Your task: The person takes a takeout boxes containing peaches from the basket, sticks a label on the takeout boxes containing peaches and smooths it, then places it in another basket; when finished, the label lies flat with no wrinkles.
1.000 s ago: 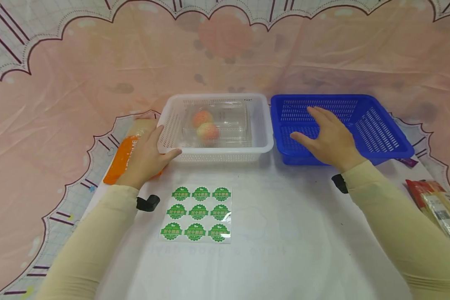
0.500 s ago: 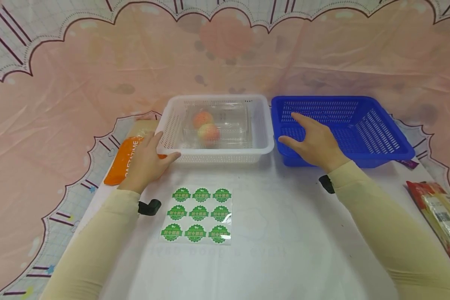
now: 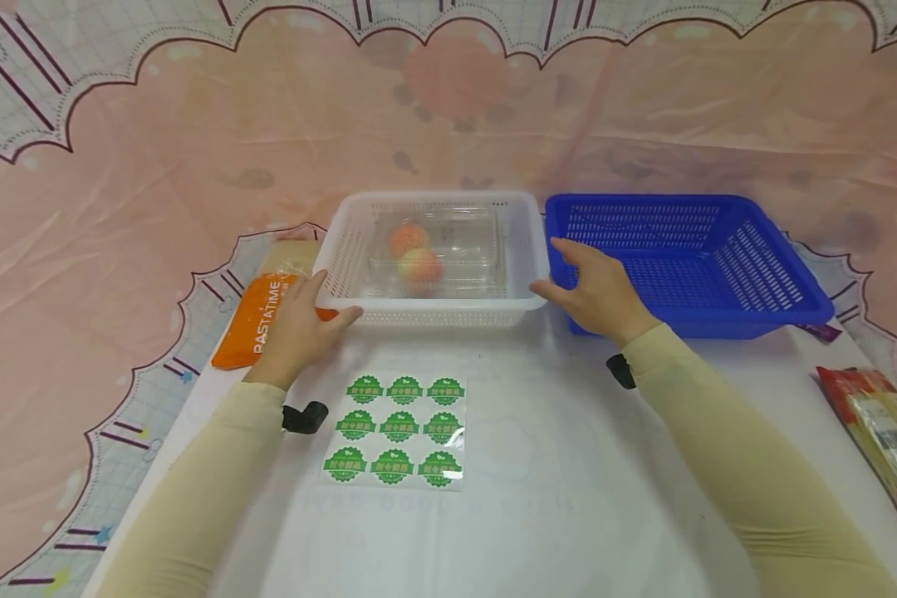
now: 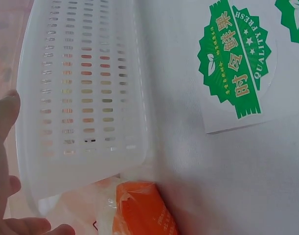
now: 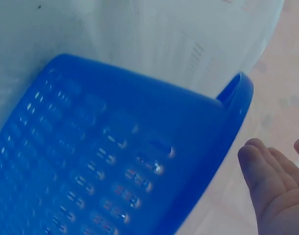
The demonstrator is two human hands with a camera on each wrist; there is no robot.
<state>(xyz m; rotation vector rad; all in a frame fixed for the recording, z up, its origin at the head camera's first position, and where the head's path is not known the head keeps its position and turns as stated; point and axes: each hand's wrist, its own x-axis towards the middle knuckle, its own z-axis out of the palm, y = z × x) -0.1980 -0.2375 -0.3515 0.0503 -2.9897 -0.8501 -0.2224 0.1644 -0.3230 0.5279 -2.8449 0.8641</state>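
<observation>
Flanking the white basket (image 3: 433, 305), which stands by the far edge of the surface (image 3: 568, 498), both hands have loosely spread fingers and hold nothing. The left hand (image 3: 295, 332) is toward the left edge; the right hand (image 3: 598, 291) is beside the blue basket (image 3: 703, 320), near the far right corner. Whether fingertips touch the white rim, I cannot tell. Uneven lifting could tilt it and shift the two fruits (image 3: 420, 267); the narrow gap could make the right fingers bump the blue basket.
</observation>
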